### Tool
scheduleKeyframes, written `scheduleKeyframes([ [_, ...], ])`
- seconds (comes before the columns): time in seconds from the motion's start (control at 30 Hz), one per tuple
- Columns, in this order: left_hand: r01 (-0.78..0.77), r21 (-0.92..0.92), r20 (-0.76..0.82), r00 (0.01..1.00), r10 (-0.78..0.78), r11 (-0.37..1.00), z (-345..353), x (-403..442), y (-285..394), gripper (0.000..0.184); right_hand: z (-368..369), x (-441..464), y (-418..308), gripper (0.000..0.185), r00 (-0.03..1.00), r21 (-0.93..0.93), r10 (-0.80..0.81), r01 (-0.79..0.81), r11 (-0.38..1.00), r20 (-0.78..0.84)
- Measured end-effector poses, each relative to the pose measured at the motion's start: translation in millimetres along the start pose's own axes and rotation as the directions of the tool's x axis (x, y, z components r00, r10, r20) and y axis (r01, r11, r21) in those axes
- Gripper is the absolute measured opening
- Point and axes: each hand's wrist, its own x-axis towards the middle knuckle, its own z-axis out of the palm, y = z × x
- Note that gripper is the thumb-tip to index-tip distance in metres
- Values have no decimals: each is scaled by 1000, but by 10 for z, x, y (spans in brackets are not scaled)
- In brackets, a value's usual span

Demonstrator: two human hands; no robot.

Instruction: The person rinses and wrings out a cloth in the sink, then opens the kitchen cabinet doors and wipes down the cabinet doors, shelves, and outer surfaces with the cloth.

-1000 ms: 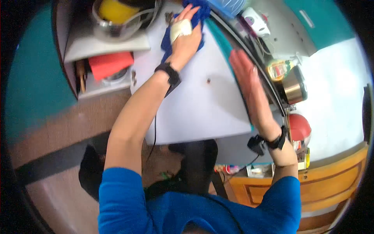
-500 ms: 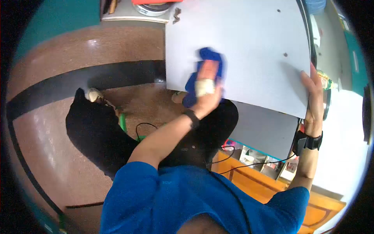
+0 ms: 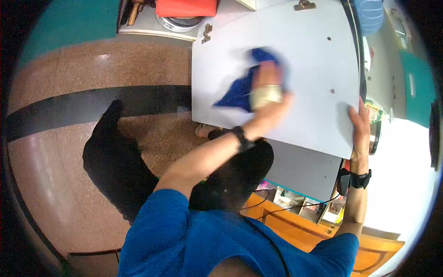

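Observation:
My left hand (image 3: 270,97), a pale band around it, presses a crumpled blue cloth (image 3: 237,94) against the white face of a cabinet door (image 3: 309,120); motion blurs the fingers. Dark metal hinges (image 3: 304,5) sit near the door's far edge, and small dark holes dot its surface. At the right-hand edge, my right hand (image 3: 361,127) grips the door with its thumb on the white face, the other fingers partly hidden behind the edge. Both wrists wear black bands. The door lies tilted above my knee.
Beyond the door, an open cabinet shelf (image 3: 154,27) holds a red item (image 3: 184,7) on a round silver-rimmed appliance (image 3: 180,24). An open drawer (image 3: 300,207) with small items is below right, with black cables nearby. A white countertop (image 3: 401,171) runs along the right.
My left hand and the cloth have slid to the right across the door. The view has shifted, showing more of the far shelf and a second hinge. My right hand keeps its grip.

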Motion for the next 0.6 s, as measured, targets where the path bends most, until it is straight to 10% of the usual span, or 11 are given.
scheduleKeyframes([
  [0.17,-360,-153,128,916,380,920,291,212,1412,75,-141,8,332,54,999,617,30,-40,786,27],
  [0.3,-433,44,67,901,429,901,89,746,554,71,-149,1,320,74,995,54,-97,97,994,-18],
  [0.33,-358,164,30,933,358,919,-9,905,126,70,-247,78,472,81,988,-243,-150,139,960,-26],
  [0.47,125,401,-253,967,-21,908,-676,1173,-1789,54,10,-67,175,79,982,-179,68,-99,979,-174],
  [0.6,608,287,-338,788,-515,741,-1508,743,-3246,60,-27,-64,168,78,982,-33,87,-94,995,-169],
])
